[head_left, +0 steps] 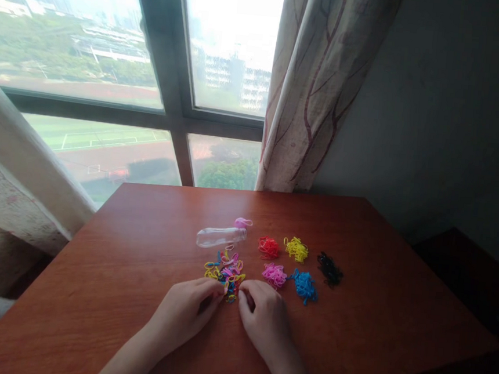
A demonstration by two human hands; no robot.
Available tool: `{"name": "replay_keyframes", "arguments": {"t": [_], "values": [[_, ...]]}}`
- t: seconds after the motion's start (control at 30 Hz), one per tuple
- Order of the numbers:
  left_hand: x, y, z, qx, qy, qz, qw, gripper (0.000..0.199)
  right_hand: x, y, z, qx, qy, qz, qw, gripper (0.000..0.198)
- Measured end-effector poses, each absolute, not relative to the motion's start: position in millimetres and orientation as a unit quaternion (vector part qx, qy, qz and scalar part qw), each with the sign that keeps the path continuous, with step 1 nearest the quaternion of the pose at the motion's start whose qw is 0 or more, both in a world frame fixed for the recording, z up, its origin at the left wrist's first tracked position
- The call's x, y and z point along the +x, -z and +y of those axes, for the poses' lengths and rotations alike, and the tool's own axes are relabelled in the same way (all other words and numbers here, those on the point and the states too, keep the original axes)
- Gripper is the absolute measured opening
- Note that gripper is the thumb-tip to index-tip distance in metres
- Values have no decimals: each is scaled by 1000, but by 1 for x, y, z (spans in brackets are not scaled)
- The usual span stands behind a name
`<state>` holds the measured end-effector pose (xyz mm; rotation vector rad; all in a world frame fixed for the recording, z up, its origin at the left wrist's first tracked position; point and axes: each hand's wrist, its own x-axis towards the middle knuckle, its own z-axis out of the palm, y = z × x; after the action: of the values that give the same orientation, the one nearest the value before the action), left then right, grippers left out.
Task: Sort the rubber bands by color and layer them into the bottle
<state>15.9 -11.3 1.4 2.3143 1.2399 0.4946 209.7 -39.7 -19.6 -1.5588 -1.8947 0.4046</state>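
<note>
A mixed pile of small coloured rubber bands [228, 265] lies on the table in front of me, with yellow, pink, blue and red ones tangled together. At its near left edge my left hand [189, 307] is closed in a pinch, and a pale pink and yellow band shows at its fingertips. My right hand [267, 313] is at the near right edge of the pile, thumb and fingers curled together. Whatever its fingertips hold, if anything, is too small to make out.
Sorted heaps of red [268, 247], yellow [296, 249], pink [274, 275], blue [304, 286] and black bands [329, 268] lie to the right. Behind the pile a clear bottle [219, 237] rests on its side near a pink cap [241, 223]. The wooden table [149, 230] meets a curtained window.
</note>
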Motion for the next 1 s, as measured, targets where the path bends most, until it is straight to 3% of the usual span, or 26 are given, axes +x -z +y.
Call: {"name": "replay_keyframes", "arguments": {"t": [0.23,0.73,1.0], "values": [[3,1,-5,830,-200,474,214,17,211,17,-43,-565,-176,-725,353,15],[2,0,-7,850,-174,463,182,19,205,18,-44,-550,-182,-755,307,15],[3,0,-6,855,-183,452,176,22,224,15,-51,-553,-175,-689,435,17]]}}
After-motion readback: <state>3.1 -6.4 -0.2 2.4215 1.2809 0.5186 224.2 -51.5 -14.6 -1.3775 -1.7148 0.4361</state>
